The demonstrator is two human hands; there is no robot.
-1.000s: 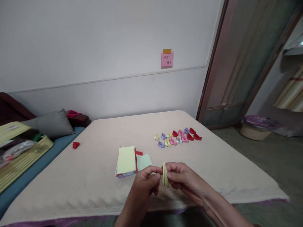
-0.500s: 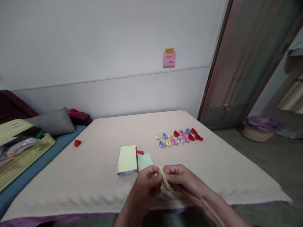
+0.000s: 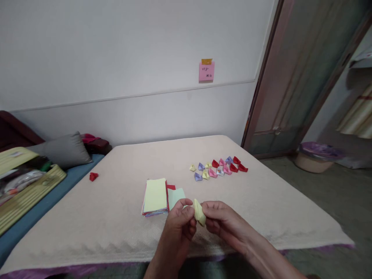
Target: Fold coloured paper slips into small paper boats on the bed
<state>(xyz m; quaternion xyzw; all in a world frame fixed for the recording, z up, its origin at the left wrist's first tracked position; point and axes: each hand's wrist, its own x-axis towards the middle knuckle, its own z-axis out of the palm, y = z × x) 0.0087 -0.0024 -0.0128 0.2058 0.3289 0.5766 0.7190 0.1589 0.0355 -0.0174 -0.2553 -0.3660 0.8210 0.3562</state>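
Observation:
Between my two hands, over the near edge of the table, is a small folded piece of pale yellow paper (image 3: 199, 213). My left hand (image 3: 180, 221) pinches its left side with thumb and fingers. On its right side, my right hand (image 3: 218, 217) grips it the same way. Just beyond my left hand lies a light green sheet (image 3: 176, 195), partly hidden by that hand. It sits beside a stack of coloured paper (image 3: 155, 197) with a yellow sheet on top.
Several folded paper boats (image 3: 213, 173) in red, pink, purple, yellow and white stand in two rows at the back right. A red folded piece (image 3: 93, 176) lies at the far left. A pink note (image 3: 206, 71) is taped to the wall. A lined bin (image 3: 314, 161) stands right.
The folded yellow paper has turned, so more of its broad side faces me. Both hands still hold it, and the left has shifted slightly. The whole view has moved a little.

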